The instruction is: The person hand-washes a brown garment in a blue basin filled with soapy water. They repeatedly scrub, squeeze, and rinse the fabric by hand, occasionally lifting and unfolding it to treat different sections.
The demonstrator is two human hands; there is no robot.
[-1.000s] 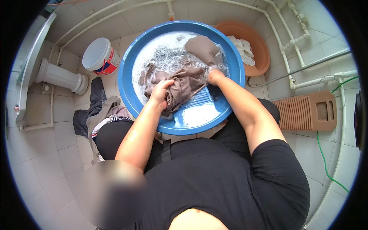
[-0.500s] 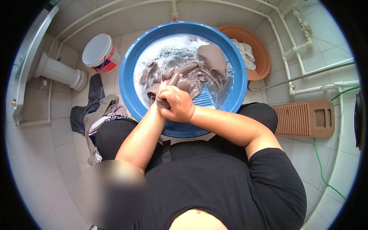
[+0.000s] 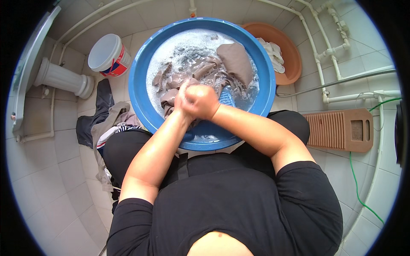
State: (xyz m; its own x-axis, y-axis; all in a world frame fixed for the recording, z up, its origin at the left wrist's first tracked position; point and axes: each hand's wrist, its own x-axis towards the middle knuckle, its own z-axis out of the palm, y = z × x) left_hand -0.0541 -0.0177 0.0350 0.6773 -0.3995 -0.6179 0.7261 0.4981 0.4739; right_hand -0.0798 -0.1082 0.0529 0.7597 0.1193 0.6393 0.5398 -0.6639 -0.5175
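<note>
A wide blue tub [image 3: 137, 89] holds foamy water and a wet grey-brown garment [image 3: 234, 64]; part of it bulges above the water at the tub's right. My right hand [image 3: 204, 101] is closed in a fist, pressed against my left hand [image 3: 183, 101] over the near middle of the tub. Both are closed on a bunched part of the garment, folds of which show just beyond and to the left of them. Much of my left hand is hidden by the right. A blue ribbed washboard [image 3: 227, 97] shows partly in the water, right of my hands.
Beyond the tub's right side, an orange basin [image 3: 292, 64] holds white cloth [image 3: 272, 54]. A brown washboard [image 3: 337, 130] lies at my right, near a green cord [image 3: 358, 192]. To the left are a white bucket [image 3: 104, 53], a pedestal [image 3: 64, 79] and piled clothes [image 3: 113, 119].
My joined hands have moved slightly up and away over the tub, covering more of the blue washboard. The fabric below my right fist no longer shows. The view has shifted a little.
</note>
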